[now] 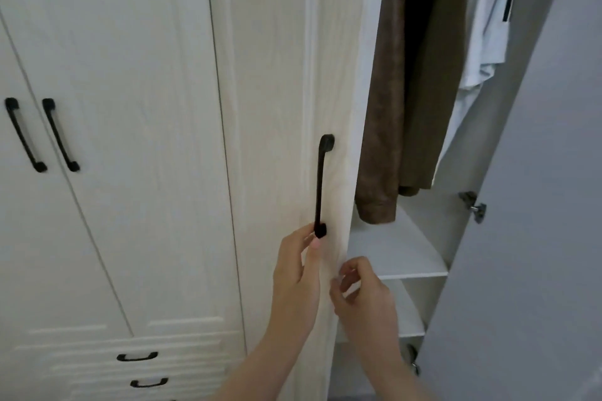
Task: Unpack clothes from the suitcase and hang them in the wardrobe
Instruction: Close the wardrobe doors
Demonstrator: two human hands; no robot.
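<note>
Your right hand [361, 293] at 5 o'clock: fingers loosely curled, holding nothing, by the door edge. Left hand [298, 265] just beyond: fingers at the bottom of the black handle [322, 185]; can't tell if closed round it. Wardrobe [277, 75] half open; brown jacket [384, 91], white shirt [485, 26] hang at 1 o'clock. Suitcase not in view, so how much is left is unclear.

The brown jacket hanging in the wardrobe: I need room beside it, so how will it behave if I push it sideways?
The brown jacket probably swings and folds rather than resists: it hangs limp, its cuff bunched above the shelf. Its thick, leathery look suggests some weight. It would likely press against the olive garment beside it.
</note>
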